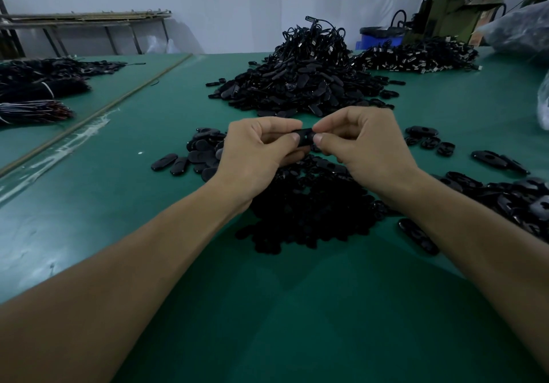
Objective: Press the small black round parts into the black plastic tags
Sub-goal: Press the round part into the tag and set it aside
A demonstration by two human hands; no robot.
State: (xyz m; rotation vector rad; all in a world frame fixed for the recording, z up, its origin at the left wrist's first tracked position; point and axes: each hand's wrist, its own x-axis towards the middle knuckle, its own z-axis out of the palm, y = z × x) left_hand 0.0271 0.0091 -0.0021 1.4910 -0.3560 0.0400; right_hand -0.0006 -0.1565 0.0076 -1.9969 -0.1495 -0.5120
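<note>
Through the head camera we see our left hand [261, 151] and right hand [362, 148] raised over the green table [178, 234]. Both pinch one black tag [304, 134] between curled thumbs and forefingers, one hand at each end. We cannot tell whether a round part sits in it. We judge the tag light, stiff and glossy, so probably slippery. It is best gripped by its ends, leaving the middle free for pressing. A heap [297, 85] of more tags lies beyond.

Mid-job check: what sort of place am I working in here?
Most likely a small factory assembly bench: a green work table carries big heaps of identical black plastic tags, bundled cables lie at its left, and a green machine stands in the far right corner.
</note>
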